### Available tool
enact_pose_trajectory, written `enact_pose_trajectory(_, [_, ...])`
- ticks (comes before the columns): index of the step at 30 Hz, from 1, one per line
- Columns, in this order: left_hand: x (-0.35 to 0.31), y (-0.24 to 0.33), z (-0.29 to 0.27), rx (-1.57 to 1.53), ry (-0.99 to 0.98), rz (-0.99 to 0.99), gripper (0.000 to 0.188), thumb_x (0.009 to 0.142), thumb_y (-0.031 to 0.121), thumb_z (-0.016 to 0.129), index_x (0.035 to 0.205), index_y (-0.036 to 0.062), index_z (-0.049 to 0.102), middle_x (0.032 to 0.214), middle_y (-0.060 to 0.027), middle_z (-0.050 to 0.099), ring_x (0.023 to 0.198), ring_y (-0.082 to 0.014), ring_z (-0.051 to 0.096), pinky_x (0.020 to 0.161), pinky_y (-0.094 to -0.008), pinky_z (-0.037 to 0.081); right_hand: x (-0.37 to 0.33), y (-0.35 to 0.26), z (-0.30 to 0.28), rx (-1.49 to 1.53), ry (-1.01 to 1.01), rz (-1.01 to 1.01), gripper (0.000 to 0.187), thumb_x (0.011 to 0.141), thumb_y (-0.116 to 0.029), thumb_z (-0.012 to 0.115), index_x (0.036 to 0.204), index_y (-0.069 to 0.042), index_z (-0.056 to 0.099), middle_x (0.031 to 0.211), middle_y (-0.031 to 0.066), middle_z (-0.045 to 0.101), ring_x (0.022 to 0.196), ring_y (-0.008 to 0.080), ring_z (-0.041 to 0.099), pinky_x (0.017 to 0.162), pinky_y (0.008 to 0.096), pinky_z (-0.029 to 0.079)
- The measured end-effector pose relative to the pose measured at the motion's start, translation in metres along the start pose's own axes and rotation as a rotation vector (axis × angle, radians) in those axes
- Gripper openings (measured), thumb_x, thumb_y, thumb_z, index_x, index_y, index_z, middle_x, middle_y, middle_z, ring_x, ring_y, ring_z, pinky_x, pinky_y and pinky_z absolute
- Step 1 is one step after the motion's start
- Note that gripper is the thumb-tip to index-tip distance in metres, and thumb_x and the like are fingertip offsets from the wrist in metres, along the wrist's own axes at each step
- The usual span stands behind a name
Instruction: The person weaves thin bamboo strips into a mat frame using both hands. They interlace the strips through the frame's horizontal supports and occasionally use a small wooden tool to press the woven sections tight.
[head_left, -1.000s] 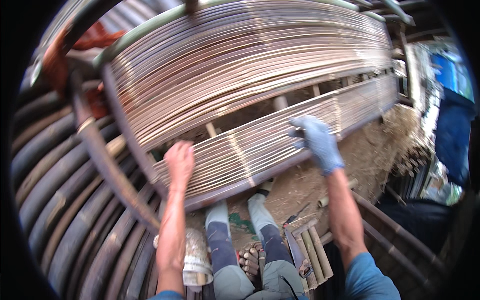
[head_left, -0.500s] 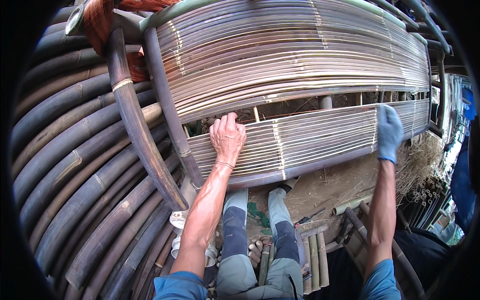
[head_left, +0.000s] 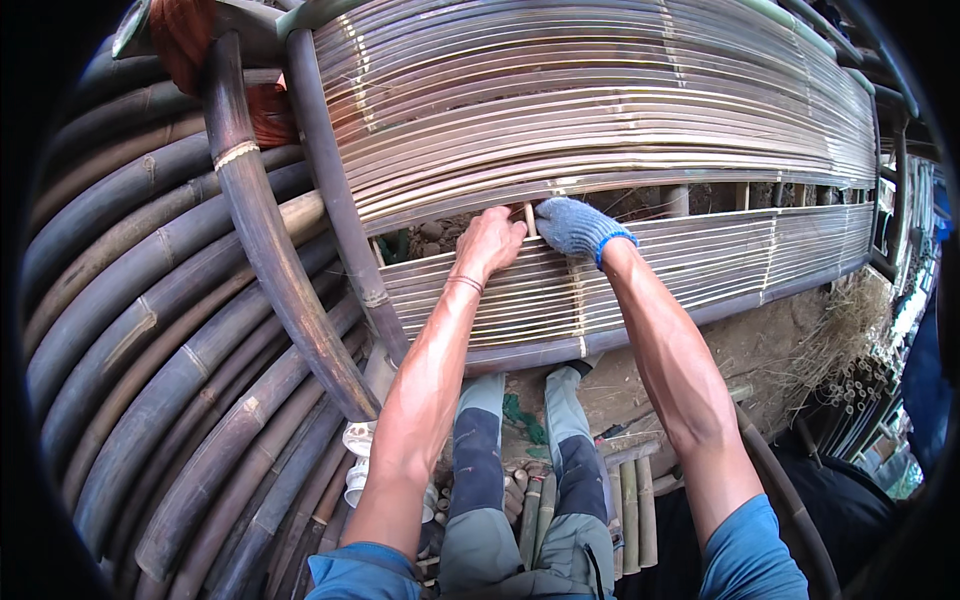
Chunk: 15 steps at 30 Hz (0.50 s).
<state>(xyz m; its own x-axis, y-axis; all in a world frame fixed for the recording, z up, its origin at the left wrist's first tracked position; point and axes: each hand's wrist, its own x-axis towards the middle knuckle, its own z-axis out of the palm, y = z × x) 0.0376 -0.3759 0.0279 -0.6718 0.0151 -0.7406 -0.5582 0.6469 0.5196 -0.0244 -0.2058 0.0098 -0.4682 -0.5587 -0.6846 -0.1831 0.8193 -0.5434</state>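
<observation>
My bare left hand is closed at the upper edge of the near band of thin bamboo slats, its fingertips bent over the gap. Close beside it on the right is my right hand, in a blue-grey knitted glove, with its fingers curled at the same edge. What either hand grips is hidden. A short pale crosspiece shows between the two hands, spanning the gap. Beyond the gap stretches a wider band of bamboo slats. A dark bamboo pole frames the left end of the slats.
Many dark bamboo poles are stacked at the left, with a thick bent pole in front of them. Orange-red cloth hangs at the upper left. Below the frame lie short bamboo pieces. Dry straw lies at the right.
My right hand has swung from the right part of the near slats leftward to beside my left hand. The left hand has shifted slightly to the right.
</observation>
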Motion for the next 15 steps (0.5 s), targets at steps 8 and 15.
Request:
enact_pose_trajectory(8, [-0.053,-0.008,-0.012,-0.348,0.14,0.228,0.021,0.086,0.027,0.076,0.093,0.0079,0.08,0.116,-0.0103,0.063,0.104,-0.0237,0.063,0.091,-0.0357,0.051,-0.079,-0.051,0.003,-0.019,0.796,-0.361,0.023,0.078,-0.021,0.077,0.098,-0.014,0.07,0.102,0.0115,0.064,0.093,0.035,0.061,0.083,0.0466,0.048])
enact_pose_trajectory(15, [-0.074,0.009,-0.032,-0.545,-0.098,0.209,0.024,0.088,0.026,0.075,0.097,0.0045,0.08,0.112,-0.0085,0.065,0.103,-0.0191,0.064,0.092,-0.0319,0.051,-0.249,-0.024,0.079,0.088,0.716,-0.019,0.011,0.085,-0.011,0.074,0.091,-0.002,0.072,0.121,0.019,0.066,0.12,0.0367,0.058,0.106,0.0464,0.041])
